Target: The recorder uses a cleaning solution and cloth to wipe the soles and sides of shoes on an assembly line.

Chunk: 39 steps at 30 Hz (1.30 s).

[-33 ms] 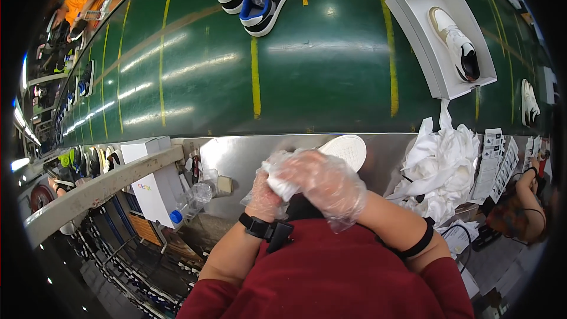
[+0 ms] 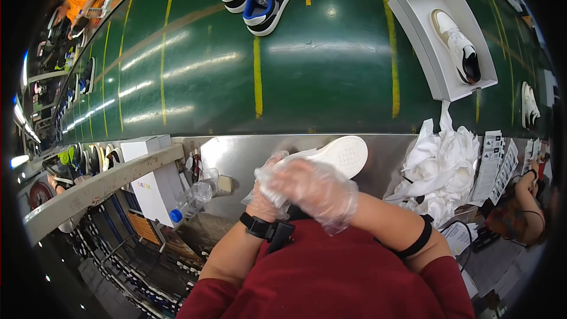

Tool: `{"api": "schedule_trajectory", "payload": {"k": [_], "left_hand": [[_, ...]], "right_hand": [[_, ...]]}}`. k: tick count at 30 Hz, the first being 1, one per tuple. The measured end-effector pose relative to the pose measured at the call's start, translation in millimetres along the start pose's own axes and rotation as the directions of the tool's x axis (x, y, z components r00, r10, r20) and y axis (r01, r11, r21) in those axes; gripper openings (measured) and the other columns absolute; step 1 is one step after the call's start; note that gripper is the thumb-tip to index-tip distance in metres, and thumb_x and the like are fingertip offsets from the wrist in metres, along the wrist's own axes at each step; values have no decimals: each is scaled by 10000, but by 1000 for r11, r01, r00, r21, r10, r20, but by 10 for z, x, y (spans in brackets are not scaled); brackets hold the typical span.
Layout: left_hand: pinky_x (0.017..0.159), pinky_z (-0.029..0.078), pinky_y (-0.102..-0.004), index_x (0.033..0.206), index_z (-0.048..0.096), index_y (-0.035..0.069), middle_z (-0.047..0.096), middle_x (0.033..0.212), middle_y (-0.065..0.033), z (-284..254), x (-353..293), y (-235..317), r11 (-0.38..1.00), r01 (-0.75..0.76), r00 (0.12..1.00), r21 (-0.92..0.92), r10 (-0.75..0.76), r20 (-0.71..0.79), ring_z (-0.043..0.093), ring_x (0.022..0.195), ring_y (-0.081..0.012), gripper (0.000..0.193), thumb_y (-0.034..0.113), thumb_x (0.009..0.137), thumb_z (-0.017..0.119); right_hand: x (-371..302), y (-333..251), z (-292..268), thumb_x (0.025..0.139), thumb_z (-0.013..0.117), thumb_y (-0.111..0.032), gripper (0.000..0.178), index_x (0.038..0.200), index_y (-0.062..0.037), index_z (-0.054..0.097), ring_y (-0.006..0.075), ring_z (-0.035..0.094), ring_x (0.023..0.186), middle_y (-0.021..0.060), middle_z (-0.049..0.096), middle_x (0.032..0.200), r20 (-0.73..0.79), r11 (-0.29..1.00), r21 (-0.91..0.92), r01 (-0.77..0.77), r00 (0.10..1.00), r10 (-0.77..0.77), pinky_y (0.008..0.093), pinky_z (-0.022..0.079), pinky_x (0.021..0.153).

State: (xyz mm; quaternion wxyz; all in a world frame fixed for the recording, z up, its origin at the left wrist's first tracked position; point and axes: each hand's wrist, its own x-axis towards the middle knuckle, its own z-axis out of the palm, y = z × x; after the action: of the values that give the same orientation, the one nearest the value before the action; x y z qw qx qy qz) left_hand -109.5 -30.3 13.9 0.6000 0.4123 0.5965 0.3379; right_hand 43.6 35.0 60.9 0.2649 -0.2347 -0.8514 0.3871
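Observation:
My left hand [image 2: 261, 201] and my right hand [image 2: 316, 192], both in clear, loose plastic gloves, are pressed together in front of my body. A crumpled white wad [image 2: 273, 196], perhaps paper or cloth, is squeezed between them. My right fingers lie over it and partly cover my left hand. Just behind my hands, a shoe with a white sole [image 2: 347, 155] rests on the metal table [image 2: 236, 150], its sole facing up. The end of this shoe nearest my hands is hidden.
On the green belt [image 2: 207, 91] stand black-and-blue shoes [image 2: 270, 3] and a white box [image 2: 434, 77] holding a white shoe [image 2: 455, 44]. A heap of white paper [image 2: 437, 165] lies right. At left are a plastic bottle [image 2: 195, 199], a white carton [image 2: 156, 192] and a metal rail [image 2: 106, 188].
My right hand has shifted slightly left and down over the white wad, covering more of it. More of the white shoe sole now shows behind my hands.

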Motion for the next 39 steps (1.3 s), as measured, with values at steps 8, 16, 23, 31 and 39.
{"api": "schedule_trajectory", "payload": {"k": [8, 16, 23, 31, 39], "left_hand": [[806, 554, -366, 1055, 583, 6, 654, 980, -113, 65, 231, -40, 188, 167, 868, -968, -493, 53, 658, 866, -224, 228, 148, 880, 554], [784, 554, -358, 990, 611, 30, 660, 928, -93, -7, 173, 13, 766, 190, 950, -614, -301, -82, 653, 853, -223, 178, 133, 845, 606], [701, 565, -352, 886, 616, 38, 663, 851, -88, 41, 226, 71, 153, 148, 840, -977, -541, 43, 657, 762, -218, 72, 101, 851, 613], [738, 568, -352, 922, 614, 26, 660, 891, -110, -79, 188, -303, 566, 163, 971, -808, -235, 31, 656, 804, -226, 217, 214, 926, 505], [726, 573, -348, 961, 604, 19, 649, 903, -98, -16, 239, -83, 162, 153, 822, -975, -569, 34, 650, 825, -207, 123, 88, 860, 591]], "right_hand": [[-19, 562, 133, 794, 584, -92, 192, 984, -99, 612, 232, 592, 931, 79, 593, 1061, -140, 987, -155, -41, 990, 19, 336, 504, 810], [251, -27, -42, 806, 539, -91, 295, 1095, -72, 593, 265, 568, 1021, 81, 611, 1116, -1, 990, -133, -43, 999, 44, 362, 468, 915], [-682, 308, -448, 741, 607, -67, 281, 1018, -115, 623, 241, 589, 1014, 66, 617, 1109, 218, 973, -211, -93, 966, 139, 367, 481, 922], [190, 71, 10, 726, 625, -97, 350, 1075, -124, 610, 262, 556, 1076, 77, 599, 1109, 158, 987, -78, 140, 979, -126, 391, 473, 934], [279, 579, -337, 758, 607, -105, 246, 1000, -127, 641, 204, 580, 981, 40, 623, 1009, 19, 963, -262, -63, 997, 70, 319, 485, 866]]}}
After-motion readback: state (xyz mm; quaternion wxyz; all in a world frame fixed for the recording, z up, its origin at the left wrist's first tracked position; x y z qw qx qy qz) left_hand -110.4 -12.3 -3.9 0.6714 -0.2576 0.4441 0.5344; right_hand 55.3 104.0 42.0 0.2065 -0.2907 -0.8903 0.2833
